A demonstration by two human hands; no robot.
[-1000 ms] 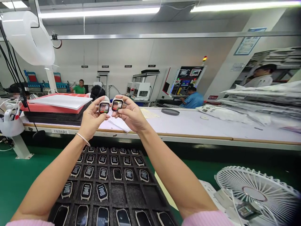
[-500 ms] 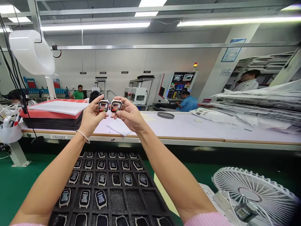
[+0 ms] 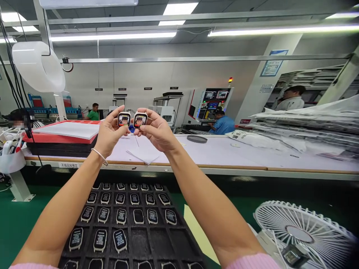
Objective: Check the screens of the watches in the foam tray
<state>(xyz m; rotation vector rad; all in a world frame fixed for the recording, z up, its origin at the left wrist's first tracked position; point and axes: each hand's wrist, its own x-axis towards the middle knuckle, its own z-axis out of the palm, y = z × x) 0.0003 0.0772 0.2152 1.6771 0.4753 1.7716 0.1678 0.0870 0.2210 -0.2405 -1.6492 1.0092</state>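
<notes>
Left of centre, the left hand [image 3: 109,135] pinches a first watch [image 3: 123,119], the right hand [image 3: 159,133] a second watch [image 3: 140,120], upright and just apart, the tray [image 3: 161,242] lower in frame.

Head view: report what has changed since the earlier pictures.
The view tilted upward. The left hand and right hand raised their cream-framed, rounded-square smartwatches slightly against the long white bench; nothing was taken or released. The similar watches in the black foam tray stayed put.
</notes>
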